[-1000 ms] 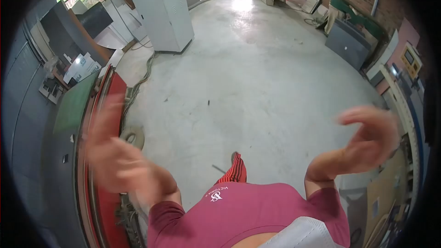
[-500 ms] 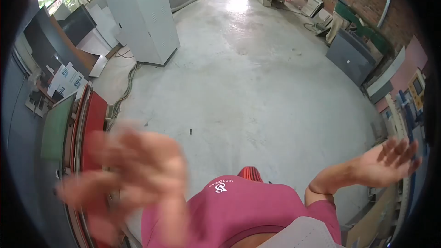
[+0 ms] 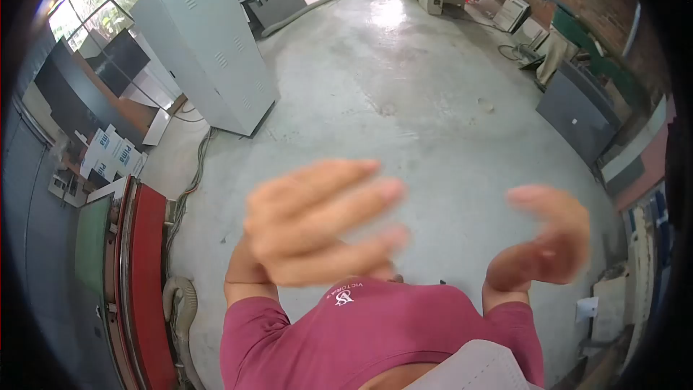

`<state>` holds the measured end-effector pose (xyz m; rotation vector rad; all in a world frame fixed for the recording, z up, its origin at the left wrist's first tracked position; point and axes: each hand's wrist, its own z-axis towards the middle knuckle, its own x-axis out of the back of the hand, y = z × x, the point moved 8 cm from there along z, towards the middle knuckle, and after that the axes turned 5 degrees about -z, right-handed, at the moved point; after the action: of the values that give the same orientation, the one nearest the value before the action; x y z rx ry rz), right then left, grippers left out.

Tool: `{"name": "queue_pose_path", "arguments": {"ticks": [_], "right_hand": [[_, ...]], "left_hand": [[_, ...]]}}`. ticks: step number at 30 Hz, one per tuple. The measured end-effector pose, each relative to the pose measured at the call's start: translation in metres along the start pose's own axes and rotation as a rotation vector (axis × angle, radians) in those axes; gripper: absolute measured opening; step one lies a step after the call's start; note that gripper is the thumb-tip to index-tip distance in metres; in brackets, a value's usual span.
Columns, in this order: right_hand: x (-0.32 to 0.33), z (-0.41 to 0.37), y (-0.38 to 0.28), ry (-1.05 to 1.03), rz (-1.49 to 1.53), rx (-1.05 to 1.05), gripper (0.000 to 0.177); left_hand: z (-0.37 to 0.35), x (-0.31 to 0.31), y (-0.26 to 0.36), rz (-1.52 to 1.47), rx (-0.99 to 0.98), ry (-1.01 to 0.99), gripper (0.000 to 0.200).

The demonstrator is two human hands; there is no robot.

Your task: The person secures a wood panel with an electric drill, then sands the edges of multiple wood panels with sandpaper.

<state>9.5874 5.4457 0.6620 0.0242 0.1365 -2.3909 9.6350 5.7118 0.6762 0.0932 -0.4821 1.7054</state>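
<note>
While the left grip [image 3: 321,220] hovers, blurred and spread apart, the right grip [image 3: 554,238] curves, unclosed. Smooth grey concrete floor [image 3: 426,152] extends beyond both.

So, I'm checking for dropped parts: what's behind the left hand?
Beyond the left hand lies grey floor, glimpsed between its blurred fingers too; anything directly behind it is covered.

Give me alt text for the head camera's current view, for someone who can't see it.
A person's left hand and right hand, both blurred, are raised with nothing visible in them, above a grey floor. Below is a maroon shirt; a pale cabinet stands upper left, a dark panel at right.
</note>
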Motion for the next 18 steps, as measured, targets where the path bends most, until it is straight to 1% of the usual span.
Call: {"name": "queue_pose_path", "arguments": {"ticks": [1,2,3,4,5,6,8,9,10,11,12,14,16,17,18], "right_hand": [[-0.022,-0.014,0.031,-0.341,-0.117,0.088,0.038],[-0.048,-0.029,0.062,-0.677,-0.231,0.185,0.036],[-0.064,-0.023,0.089,-0.677,-0.224,0.189,0.036],[-0.050,0.002,0.120,-0.185,0.006,0.057,0.032],[-0.030,0.006,0.159,0.305,0.234,-0.082,0.029],[-0.046,0.012,0.184,0.302,0.237,-0.081,0.029],[-0.068,0.008,0.252,0.569,0.737,-0.192,0.022],[-0.086,0.001,0.276,0.566,0.735,-0.192,0.022],[-0.132,0.004,0.277,0.082,0.338,-0.074,0.025],[-0.188,-0.011,0.294,-0.401,-0.066,0.039,0.031],[-0.203,-0.019,0.323,-0.403,-0.067,0.039,0.031],[-0.233,-0.020,0.409,-0.390,-0.196,-0.221,0.036],[-0.244,0.035,0.480,-0.089,-0.221,0.050,0.037],[-0.246,0.045,0.513,-0.100,-0.225,0.050,0.037],[-0.225,0.051,0.556,0.178,-0.061,-0.109,0.039]], "left_hand": [[-0.004,-0.018,-0.040,0.025,0.159,-0.162,0.044],[-0.007,-0.021,-0.066,0.028,0.168,-0.170,0.044],[-0.012,0.002,-0.087,0.133,0.134,0.100,0.050],[-0.024,0.020,-0.105,0.237,0.094,0.375,0.057],[-0.040,0.025,-0.118,0.337,0.053,0.649,0.064],[-0.045,0.006,-0.137,0.341,0.055,0.651,0.064],[-0.062,-0.035,-0.166,-0.097,-0.257,0.689,0.067],[-0.065,-0.066,-0.195,-0.097,-0.254,0.691,0.067],[-0.057,-0.115,-0.222,-0.013,-0.323,0.504,0.069],[-0.055,-0.156,-0.253,0.068,-0.383,0.313,0.071],[-0.063,-0.172,-0.289,0.068,-0.381,0.315,0.071],[-0.074,-0.188,-0.392,0.123,-0.063,0.426,0.072],[-0.070,-0.201,-0.482,0.296,0.273,0.543,0.075],[-0.067,-0.218,-0.512,0.292,0.283,0.547,0.075],[-0.066,-0.233,-0.537,0.149,0.180,0.651,0.074]]}}
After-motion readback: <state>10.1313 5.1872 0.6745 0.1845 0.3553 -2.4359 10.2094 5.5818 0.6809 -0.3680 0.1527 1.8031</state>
